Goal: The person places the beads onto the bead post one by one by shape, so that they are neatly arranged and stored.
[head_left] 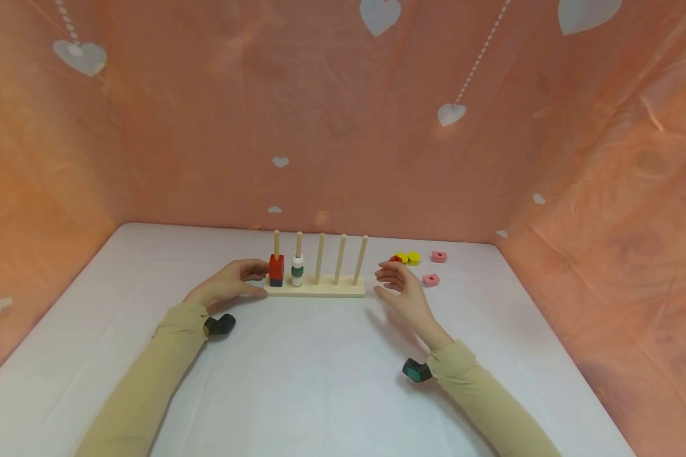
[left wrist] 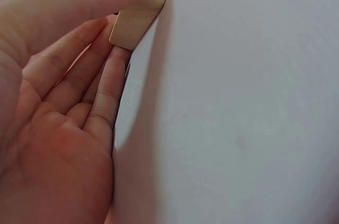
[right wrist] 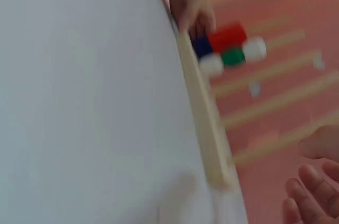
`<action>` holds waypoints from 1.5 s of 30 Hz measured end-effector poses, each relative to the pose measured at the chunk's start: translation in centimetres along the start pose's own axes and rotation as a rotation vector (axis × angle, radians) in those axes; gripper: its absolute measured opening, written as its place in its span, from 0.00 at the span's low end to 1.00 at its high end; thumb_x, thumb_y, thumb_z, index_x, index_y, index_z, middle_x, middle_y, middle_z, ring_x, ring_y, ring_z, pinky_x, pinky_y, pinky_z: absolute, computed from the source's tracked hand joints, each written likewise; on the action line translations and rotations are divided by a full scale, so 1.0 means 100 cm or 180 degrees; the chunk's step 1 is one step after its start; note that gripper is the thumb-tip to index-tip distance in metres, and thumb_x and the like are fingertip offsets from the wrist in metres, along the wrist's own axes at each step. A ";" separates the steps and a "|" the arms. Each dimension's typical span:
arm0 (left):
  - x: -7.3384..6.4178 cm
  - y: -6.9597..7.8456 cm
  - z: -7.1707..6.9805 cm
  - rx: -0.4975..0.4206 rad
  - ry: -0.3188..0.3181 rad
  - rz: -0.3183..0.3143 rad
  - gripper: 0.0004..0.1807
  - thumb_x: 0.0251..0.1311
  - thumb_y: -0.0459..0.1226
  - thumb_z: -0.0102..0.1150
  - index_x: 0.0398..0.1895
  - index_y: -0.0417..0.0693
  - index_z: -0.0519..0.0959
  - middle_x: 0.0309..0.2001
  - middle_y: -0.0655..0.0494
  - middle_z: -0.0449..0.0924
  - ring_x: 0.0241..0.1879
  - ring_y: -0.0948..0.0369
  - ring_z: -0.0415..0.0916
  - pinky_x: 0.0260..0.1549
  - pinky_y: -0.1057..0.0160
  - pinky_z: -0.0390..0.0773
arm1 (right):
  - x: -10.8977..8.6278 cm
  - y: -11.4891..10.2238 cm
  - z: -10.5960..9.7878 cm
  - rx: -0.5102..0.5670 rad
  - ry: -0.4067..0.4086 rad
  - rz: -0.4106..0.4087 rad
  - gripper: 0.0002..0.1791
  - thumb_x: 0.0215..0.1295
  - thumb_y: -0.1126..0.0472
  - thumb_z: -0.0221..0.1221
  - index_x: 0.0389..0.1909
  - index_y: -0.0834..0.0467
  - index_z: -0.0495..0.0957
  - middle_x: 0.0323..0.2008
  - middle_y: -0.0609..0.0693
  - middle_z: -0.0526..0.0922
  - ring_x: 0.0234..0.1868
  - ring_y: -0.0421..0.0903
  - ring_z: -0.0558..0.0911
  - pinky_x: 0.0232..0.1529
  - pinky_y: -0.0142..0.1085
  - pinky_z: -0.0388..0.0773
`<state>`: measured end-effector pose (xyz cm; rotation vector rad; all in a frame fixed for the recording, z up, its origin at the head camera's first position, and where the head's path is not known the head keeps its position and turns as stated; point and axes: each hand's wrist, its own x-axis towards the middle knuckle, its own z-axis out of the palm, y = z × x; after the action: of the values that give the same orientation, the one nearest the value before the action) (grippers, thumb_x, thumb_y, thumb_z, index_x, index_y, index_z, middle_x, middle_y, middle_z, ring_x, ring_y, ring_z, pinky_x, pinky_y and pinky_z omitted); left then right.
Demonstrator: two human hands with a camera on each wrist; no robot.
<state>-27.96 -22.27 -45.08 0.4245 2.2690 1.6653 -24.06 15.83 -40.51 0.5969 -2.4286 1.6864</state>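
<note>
A pale wooden peg stand (head_left: 334,293) with several upright pegs sits on the table. Its leftmost peg carries red blocks (head_left: 276,265) over a dark blue one (head_left: 276,283); the peg beside it carries white beads and a green bead (head_left: 297,271). My left hand (head_left: 231,279) holds the stand's left end, the thumb on the base (left wrist: 135,25) and fingers behind it. Off the stand's right end, my right hand (head_left: 401,293) hovers with loosely bent fingers (right wrist: 312,192) and nothing in them.
Behind my right hand lie yellow pieces (head_left: 414,258) and a partly hidden red piece (head_left: 396,259). Pink blocks (head_left: 439,256) lie farther right, one (head_left: 430,280) closer to the hand. A white cloth covers the table (head_left: 314,368); an orange curtain (head_left: 206,127) with hearts surrounds it.
</note>
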 end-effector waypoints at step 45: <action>-0.001 0.000 0.000 0.0006 -0.0001 -0.0008 0.37 0.50 0.33 0.71 0.64 0.38 0.66 0.63 0.43 0.67 0.63 0.46 0.62 0.64 0.47 0.60 | 0.068 0.075 -0.030 -0.0330 0.0051 0.0741 0.28 0.57 0.74 0.63 0.60 0.63 0.70 0.54 0.59 0.75 0.53 0.55 0.76 0.57 0.43 0.73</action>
<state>-27.86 -22.34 -45.04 0.4223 2.2700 1.6619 -33.58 19.15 -43.73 0.2954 -2.6415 1.6217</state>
